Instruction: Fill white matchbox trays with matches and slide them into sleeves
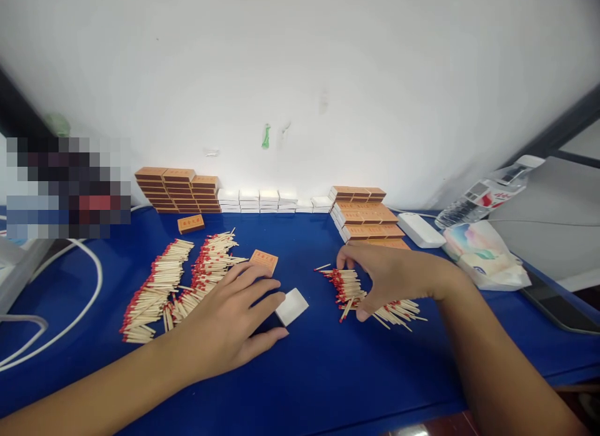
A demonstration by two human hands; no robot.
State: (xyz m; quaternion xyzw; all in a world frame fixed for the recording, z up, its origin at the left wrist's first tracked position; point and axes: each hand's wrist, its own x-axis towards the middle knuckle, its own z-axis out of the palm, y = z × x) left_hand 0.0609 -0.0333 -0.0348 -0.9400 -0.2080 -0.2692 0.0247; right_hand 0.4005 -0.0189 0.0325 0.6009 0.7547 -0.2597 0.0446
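Observation:
My left hand (246,308) is spread low over the blue table, its fingertips beside a small white box tray (292,307). Just beyond those fingers lies an orange matchbox sleeve (264,260), partly covered by them. My right hand (394,273) arches over a pile of red-tipped matches (347,286), thumb and fingers apart around the pile's left part. To the left are two long rows of matches, an outer one (162,280) and an inner one (210,261) partly behind my left hand.
Orange matchboxes (178,189) and white trays (269,199) are stacked along the wall, with more orange boxes (365,215) behind my right hand. A white block (420,230), tissue pack (485,255), bottle (490,192) and phone (562,302) lie right. White cables (98,273) curve at left.

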